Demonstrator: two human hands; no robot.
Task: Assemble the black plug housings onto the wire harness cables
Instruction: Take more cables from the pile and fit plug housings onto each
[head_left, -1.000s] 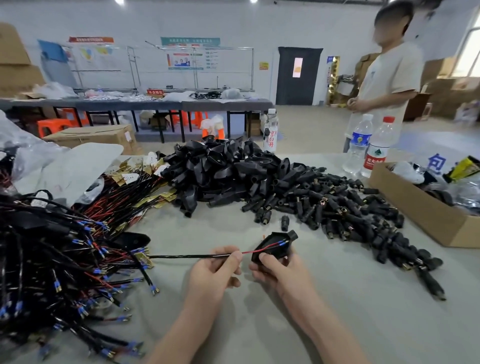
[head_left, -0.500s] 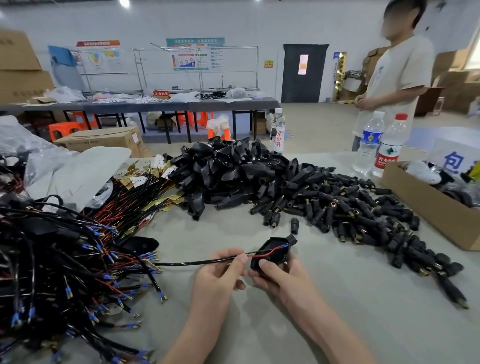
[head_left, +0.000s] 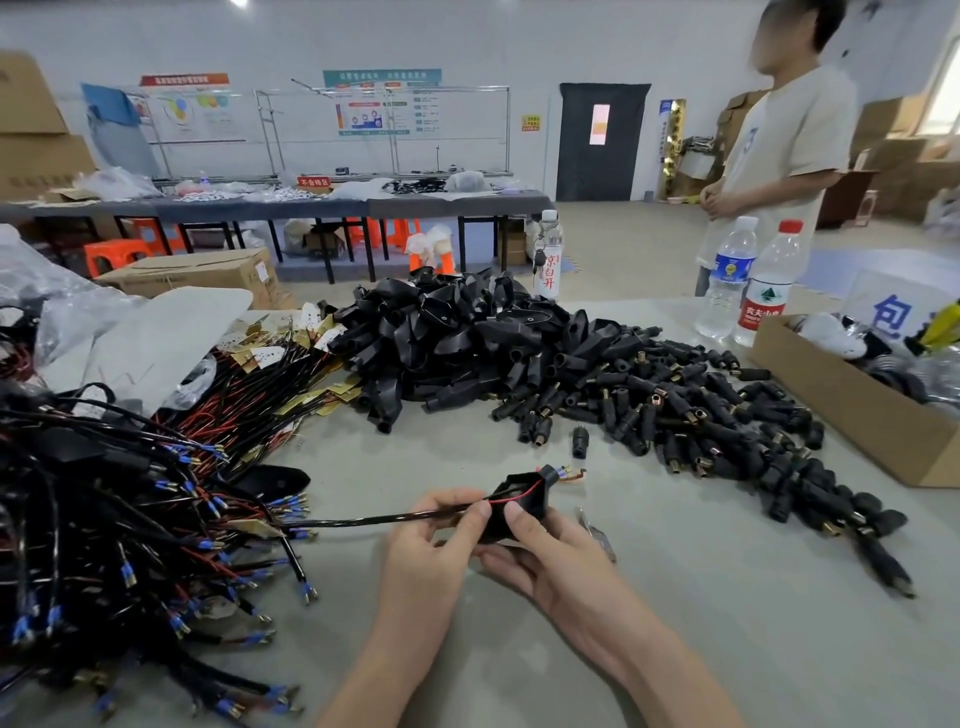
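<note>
One black plug housing (head_left: 514, 506) is held just above the worktop (head_left: 727, 623), with a harness cable (head_left: 374, 519) threaded through it. Blue-sleeved terminals (head_left: 569, 473) are seen poking out of its narrow neck. The housing's lower half is hidden by fingers, and how the red wire is seated inside cannot be made out. The cable is pinched by the left hand (head_left: 431, 540) at the housing's wide mouth. The housing itself is cradled and gripped by the right hand (head_left: 550, 556), thumb on top. Tangled cables (head_left: 104, 519) are heaped to the left. Loose housings (head_left: 457, 338) and barrel connectors (head_left: 701, 415) are piled beyond, beside a cardboard box (head_left: 857, 415).
</note>
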